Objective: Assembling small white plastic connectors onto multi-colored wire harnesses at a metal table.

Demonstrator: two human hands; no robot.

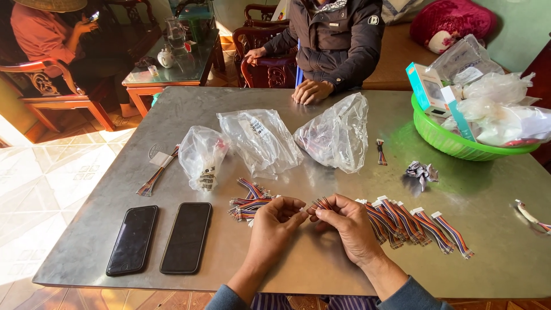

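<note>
My left hand (273, 223) and my right hand (344, 224) meet over the metal table (321, 270), and both pinch a short multicoloured ribbon cable (322, 204) between the fingertips. A loose heap of similar cables (248, 202) lies just left of my left hand. To the right of my right hand, a row of several cables with white connectors (422, 225) lies side by side on the table.
Two black phones (133, 240) (186, 236) lie at the front left. Three clear plastic bags (202, 156) (261, 140) (337, 135) sit mid-table. A green basket (453, 143) of bags and boxes stands at the right. Another person's hand (311, 90) rests on the far edge; a second person sits at the back left.
</note>
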